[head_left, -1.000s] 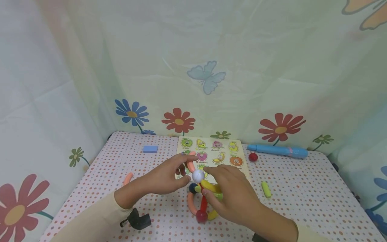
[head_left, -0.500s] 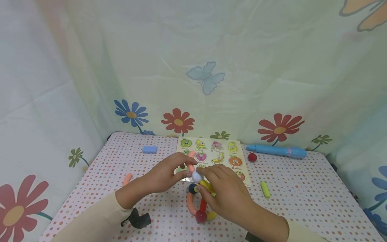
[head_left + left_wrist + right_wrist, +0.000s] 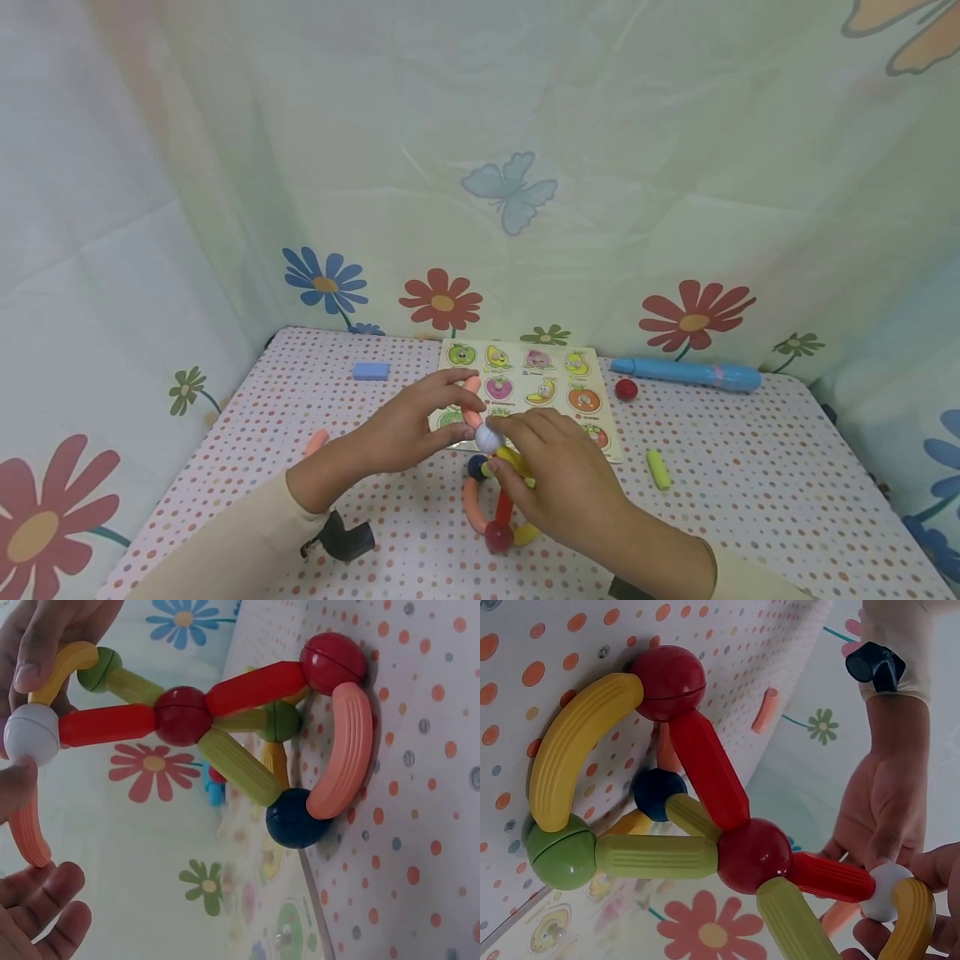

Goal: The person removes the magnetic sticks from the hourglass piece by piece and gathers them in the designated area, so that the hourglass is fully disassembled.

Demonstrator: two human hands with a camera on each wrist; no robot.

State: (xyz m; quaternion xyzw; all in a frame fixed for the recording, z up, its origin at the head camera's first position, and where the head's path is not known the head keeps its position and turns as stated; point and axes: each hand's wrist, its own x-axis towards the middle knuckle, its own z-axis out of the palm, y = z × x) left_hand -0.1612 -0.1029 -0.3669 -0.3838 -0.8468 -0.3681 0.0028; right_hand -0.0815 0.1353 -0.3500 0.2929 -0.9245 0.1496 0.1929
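A toy frame of magnetic sticks and balls stands on the table, with a red ball (image 3: 184, 715) at its centre. A red stick (image 3: 107, 725) rises from there to a white ball (image 3: 490, 438). My left hand (image 3: 405, 425) pinches a salmon curved stick (image 3: 471, 402) whose lower end meets the white ball. My right hand (image 3: 562, 467) has fingertips on both sides of that ball, beside a yellow curved stick (image 3: 910, 922) that joins it. Lower down, a dark blue ball (image 3: 298, 818), another red ball (image 3: 498, 537) and a green ball (image 3: 562, 852) connect with curved sticks.
A fruit picture board (image 3: 525, 383) lies behind the frame. Around it are a blue block (image 3: 371, 372), a loose red ball (image 3: 626, 389), a blue pen-shaped toy (image 3: 686, 374), a short green stick (image 3: 657, 470) and a loose salmon stick (image 3: 316, 442). Flowered curtains enclose the table.
My left fingers have closed in on the salmon stick, and its end now meets the white ball. My right fingertips have come in to the ball. Over the last half second little moves.
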